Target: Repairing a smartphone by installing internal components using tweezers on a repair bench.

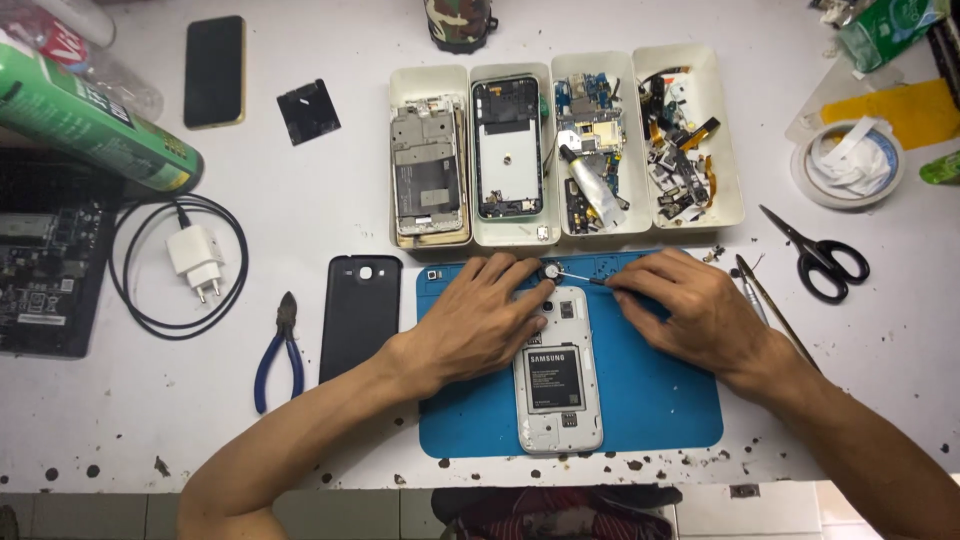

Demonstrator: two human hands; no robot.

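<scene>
White worktable (pixel 330 215), flat, its paint chipped and speckled with dark spots along the near edge. On it lies a blue rectangular work mat (pixel 660 400), smooth and rubbery with rounded corners. Behind the mat stand four cream plastic trays (pixel 725 130) side by side: two hold stripped phone frames, two hold circuit boards and loose flex parts.

Centred on the mat lies a white smartphone (pixel 558 372), back cover off, its grey battery exposed in the bay and the camera lens showing near the top end. Its black glossy back cover (pixel 360 315) lies just beside the mat's left edge.

Left hand (pixel 480 315) rests palm down across the phone's upper left corner, fingers curled, fingertips pressing the top edge of the casing; it steadies the phone and encloses nothing. Right hand (pixel 695 305) is closed in a pinch on a thin screwdriver (pixel 580 278), dark handle between thumb and fingers, metal shaft pointing left to a small round white part (pixel 551 269) at the phone's top end.

Blue-handled pliers (pixel 280 350) lie left of the cover. Black scissors (pixel 822 255) lie right of the mat, well apart from the hands. White charger plug (pixel 195 258) sits within a loop of black cable. Metal tweezers (pixel 770 300) lie beside the right wrist.
</scene>
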